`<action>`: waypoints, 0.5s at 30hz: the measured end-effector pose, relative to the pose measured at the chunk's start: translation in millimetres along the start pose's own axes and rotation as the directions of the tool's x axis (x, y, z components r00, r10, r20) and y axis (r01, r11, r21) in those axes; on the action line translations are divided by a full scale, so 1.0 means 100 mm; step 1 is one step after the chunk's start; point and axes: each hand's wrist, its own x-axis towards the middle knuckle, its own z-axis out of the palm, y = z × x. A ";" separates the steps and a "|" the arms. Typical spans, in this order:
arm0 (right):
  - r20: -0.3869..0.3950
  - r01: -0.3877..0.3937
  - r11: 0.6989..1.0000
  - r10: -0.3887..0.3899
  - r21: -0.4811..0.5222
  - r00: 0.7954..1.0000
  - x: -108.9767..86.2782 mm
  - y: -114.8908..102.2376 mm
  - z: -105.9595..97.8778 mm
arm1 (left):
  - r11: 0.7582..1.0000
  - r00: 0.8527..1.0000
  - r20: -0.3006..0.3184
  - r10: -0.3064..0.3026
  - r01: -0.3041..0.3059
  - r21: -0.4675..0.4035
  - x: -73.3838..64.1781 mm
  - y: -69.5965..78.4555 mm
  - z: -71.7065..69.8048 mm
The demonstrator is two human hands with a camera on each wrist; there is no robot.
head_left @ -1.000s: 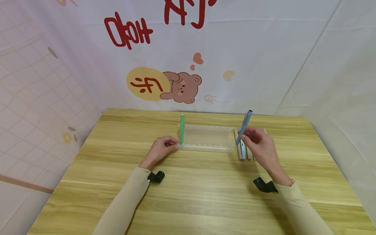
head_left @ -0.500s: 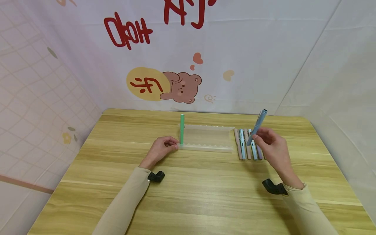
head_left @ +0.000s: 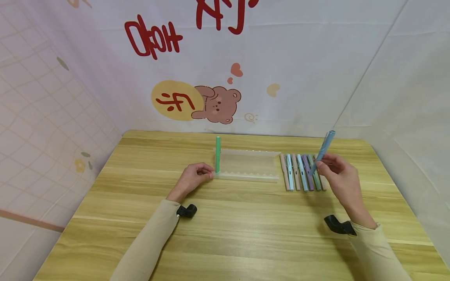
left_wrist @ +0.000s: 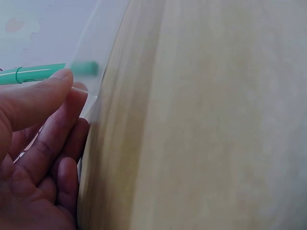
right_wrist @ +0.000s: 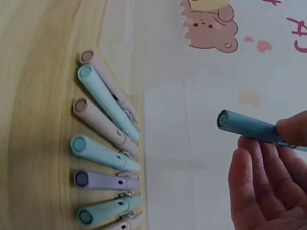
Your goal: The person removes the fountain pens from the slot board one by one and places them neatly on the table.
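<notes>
My right hand [head_left: 341, 177] pinches a blue pen [head_left: 323, 150] between thumb and fingers, holding it tilted above the right end of a row of pens. In the right wrist view, the blue pen [right_wrist: 249, 125] has one end pointing away from the fingers. The row holds several capped pens, among them a purple pen [right_wrist: 103, 180], light blue ones and beige ones. My left hand [head_left: 193, 178] pinches the left front corner of a clear plastic pen rack [head_left: 246, 177]. A green pen [head_left: 218, 154] sits at the rack's left end, close to the left thumb.
The rack's notched edges run along its front and back. The pen row lies right of the rack on the wooden table [head_left: 246, 230]. A white printed curtain [head_left: 299, 78] hangs behind the table, with more cloth on both sides.
My right hand has moved right with the blue pen, from the row's left end to its right end, uncovering the pens below. The left hand has stayed at the rack's corner.
</notes>
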 end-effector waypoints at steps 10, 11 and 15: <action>-0.006 -0.024 0.994 0.024 0.106 1.000 0.00 0.09 -0.16 | 1.000 1.000 0.003 0.000 0.000 -0.001 0.00 0.01 -0.01; -0.006 -0.024 0.993 0.025 0.119 1.000 0.00 0.10 -0.17 | 1.000 1.000 0.002 0.003 -0.003 0.002 0.00 0.01 -0.01; -0.004 -0.033 0.990 0.034 0.135 0.999 0.00 0.15 -0.23 | 1.000 1.000 0.002 0.005 -0.006 0.010 -0.01 0.00 -0.01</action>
